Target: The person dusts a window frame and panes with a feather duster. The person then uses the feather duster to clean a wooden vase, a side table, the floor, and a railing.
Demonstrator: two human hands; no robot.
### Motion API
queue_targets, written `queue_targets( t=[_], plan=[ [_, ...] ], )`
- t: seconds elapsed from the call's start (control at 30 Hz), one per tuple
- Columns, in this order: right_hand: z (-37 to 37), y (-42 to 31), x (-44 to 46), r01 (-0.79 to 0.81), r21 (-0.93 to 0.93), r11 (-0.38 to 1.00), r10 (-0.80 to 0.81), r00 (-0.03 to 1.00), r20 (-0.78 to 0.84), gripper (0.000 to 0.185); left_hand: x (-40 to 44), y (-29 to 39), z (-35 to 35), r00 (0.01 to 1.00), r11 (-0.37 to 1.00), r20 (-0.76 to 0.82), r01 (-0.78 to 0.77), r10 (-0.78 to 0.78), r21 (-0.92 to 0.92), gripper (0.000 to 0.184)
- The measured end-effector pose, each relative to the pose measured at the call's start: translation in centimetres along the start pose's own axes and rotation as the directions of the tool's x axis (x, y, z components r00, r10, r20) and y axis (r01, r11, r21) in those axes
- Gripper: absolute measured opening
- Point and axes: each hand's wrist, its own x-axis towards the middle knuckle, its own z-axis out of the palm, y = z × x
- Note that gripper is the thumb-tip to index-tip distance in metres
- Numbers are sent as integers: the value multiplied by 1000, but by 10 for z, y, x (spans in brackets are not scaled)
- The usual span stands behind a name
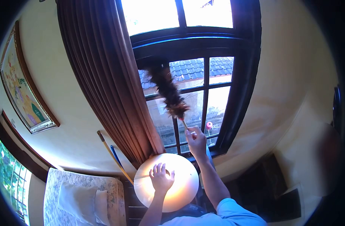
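A dark brown feather duster point(168, 88) is in my right hand point(197, 142), whose fingers are wrapped round its thin handle. Its feathers point up and left across the window panes, their tip near the dark window frame point(238, 113); whether they touch it I cannot tell. Below, my left hand point(162, 180) rests on top of a lit, round, pale lampshade point(185, 180). Its fingers are spread and slightly curved beside the shade's top opening. The lamp's base is hidden under the shade.
A long brown curtain point(100, 75) hangs left of the window, close to the duster. A yellowish pole point(116, 160) leans by the lamp. A bed with a patterned mattress point(112, 192) and a white pillow point(76, 201) lies lower left. A framed picture point(25, 86) hangs on the wall.
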Motion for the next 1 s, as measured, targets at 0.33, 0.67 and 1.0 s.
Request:
queue_targets(
  t=[0.33, 0.67, 1.0],
  plan=[
    [-3, 2, -6, -9, -81, 997, 11, 1000, 24, 16, 0, 0, -1, 1000, 1000, 7, 4, -5, 11, 57],
    [-8, 8, -7, -43, -35, 998, 43, 999, -12, 16, 0, -1, -2, 999, 1000, 28, 17, -17, 19, 57],
    [-18, 16, -10, -5, -80, 997, 4, 1000, -8, 14, 0, -2, -1, 1000, 1000, 21, 6, -6, 16, 57]
  ],
)
